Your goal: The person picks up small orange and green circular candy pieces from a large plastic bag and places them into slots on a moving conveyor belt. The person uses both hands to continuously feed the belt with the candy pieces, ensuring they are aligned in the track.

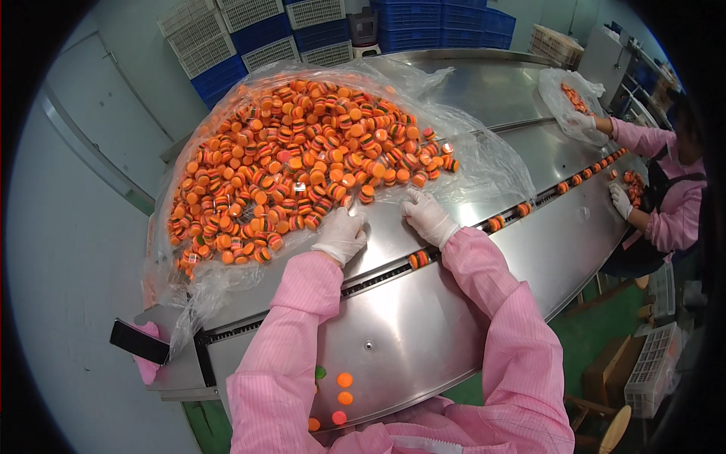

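Factory floor behind: stacked blue and white crates (257,34) against wall. Head view: curved steel table (423,333) carried clear plastic sheet (484,163) heaped with orange burger-shaped candies (295,163), sheet keeping heap together. Left hand (340,234), white-gloved, rested fingers-down at heap's near edge; right hand (429,217) likewise, just beside. Neither visibly gripped anything. Single candies (418,259) stood in table's slot, spaced in line toward co-worker's gloved hand (622,201) by second bag (571,102).

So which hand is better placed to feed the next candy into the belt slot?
Probably the right hand: it rests at the pile edge nearest the slot, close to a candy already in it. The left hand lies farther up, on the bag.
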Tool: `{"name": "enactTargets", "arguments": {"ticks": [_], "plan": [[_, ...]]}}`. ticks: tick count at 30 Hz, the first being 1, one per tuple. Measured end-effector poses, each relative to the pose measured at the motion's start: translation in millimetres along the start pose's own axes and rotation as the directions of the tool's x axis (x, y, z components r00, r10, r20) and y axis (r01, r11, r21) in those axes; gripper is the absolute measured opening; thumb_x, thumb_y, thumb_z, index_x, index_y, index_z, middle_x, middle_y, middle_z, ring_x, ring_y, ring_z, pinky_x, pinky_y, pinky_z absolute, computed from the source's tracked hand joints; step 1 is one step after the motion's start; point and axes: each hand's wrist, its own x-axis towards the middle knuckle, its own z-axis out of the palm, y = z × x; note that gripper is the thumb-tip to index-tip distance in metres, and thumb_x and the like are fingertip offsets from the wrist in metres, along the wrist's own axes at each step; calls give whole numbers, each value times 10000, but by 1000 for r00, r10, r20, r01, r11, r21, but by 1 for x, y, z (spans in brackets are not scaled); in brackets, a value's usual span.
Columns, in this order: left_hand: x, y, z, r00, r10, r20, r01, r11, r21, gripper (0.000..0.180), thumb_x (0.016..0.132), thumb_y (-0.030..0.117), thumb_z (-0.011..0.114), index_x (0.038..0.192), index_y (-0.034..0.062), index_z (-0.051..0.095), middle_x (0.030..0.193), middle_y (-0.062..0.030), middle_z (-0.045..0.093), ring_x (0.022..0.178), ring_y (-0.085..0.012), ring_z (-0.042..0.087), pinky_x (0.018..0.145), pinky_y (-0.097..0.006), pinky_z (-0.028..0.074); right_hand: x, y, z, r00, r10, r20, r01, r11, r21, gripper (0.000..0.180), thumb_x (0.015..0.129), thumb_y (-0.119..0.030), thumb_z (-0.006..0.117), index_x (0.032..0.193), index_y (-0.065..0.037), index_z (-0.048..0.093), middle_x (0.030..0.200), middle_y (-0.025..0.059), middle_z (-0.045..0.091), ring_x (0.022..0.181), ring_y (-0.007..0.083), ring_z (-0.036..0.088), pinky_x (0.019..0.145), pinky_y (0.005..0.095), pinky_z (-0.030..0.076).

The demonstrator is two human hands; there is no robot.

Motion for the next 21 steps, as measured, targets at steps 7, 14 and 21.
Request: {"name": "enactTargets", "arguments": {"ticks": [7,14,21], "plan": [[-53,4,-10,994,41,-97,-64,967,-246,212,729,188,626,857,71,503,892,-127,462,847,-306,513,724,-376,444,-32,-24,-19,963,221,157,-233,970,67,212,730,-167,608,846,-44,479,775,175,528,790,347,528,725,405,430],[-82,26,5,950,274,-152,-267,962,64,211,740,246,640,767,73,522,823,-83,498,780,-259,538,656,-359,483,-68,-62,-53,876,358,323,-302,930,-212,354,748,-409,618,863,-90,515,795,155,549,749,305,569,619,416,466],[-81,56,8,990,68,124,-67,998,-14,345,772,329,625,915,38,507,912,-151,491,829,-317,564,656,-419,498,1,8,-50,915,398,66,-393,916,-85,250,810,-219,527,1015,-75,529,876,176,555,870,335,567,727,421,461]]}}
